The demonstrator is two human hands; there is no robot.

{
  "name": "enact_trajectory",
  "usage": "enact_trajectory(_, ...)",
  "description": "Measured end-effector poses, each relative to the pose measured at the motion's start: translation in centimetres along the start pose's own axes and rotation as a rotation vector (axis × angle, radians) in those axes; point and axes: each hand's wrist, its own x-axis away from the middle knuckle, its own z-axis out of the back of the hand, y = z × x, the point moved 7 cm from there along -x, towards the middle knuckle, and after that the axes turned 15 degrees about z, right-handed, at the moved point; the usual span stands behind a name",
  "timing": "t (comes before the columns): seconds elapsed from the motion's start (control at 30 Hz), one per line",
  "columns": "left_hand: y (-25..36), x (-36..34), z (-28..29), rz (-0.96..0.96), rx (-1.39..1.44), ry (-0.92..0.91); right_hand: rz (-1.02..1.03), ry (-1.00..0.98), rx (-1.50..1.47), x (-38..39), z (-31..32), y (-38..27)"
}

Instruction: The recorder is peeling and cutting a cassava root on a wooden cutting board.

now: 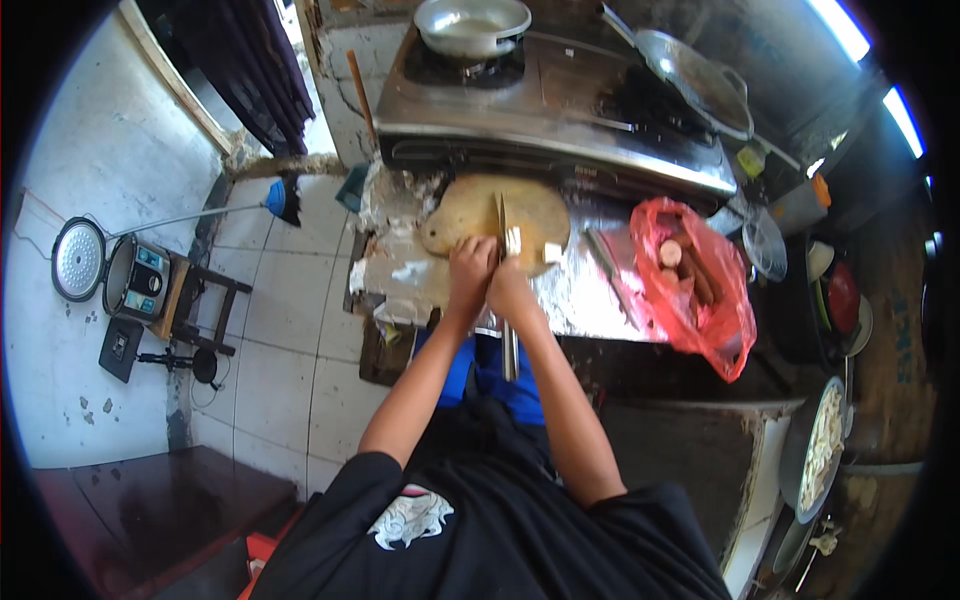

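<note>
A round wooden cutting board lies on the foil-covered counter below the stove. My right hand grips a knife whose blade stands upright on the board. My left hand presses down a pale piece of food right beside the blade. A small pale cut piece lies on the board to the right of the knife.
A two-burner steel stove carries a pan and a wok. A red plastic bag of sausages sits right of the board. An open rice cooker stands on the floor at left. Dishes crowd the right side.
</note>
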Motion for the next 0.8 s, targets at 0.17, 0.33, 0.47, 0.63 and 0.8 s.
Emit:
enact_trajectory(0.17, 2.0, 0.2, 0.6, -0.063, -0.070, -0.021, 0.047, 0.206, 0.060, 0.6, 2.7, -1.0)
enact_trajectory(0.33, 1.5, -0.1, 0.7, -0.066, -0.015, 0.099, 0.090, 0.287, 0.168, 1.8, 2.2, 0.0)
enact_trajectory(0.47, 1.4, 0.5, 1.0, -0.049, 0.003, 0.056, 0.117, 0.298, 0.202, 2.5, 2.1, -0.7)
enact_trajectory(0.63, 2.0, 0.2, 0.9, -0.026, 0.021, 0.055, 0.078, 0.207, 0.233, 2.4, 2.0, -0.2)
enact_trajectory(0.8, 1.2, -0.1, 0.7, -0.025, -0.005, 0.047, 0.036, 0.130, 0.315, 2.2, 2.1, -0.8)
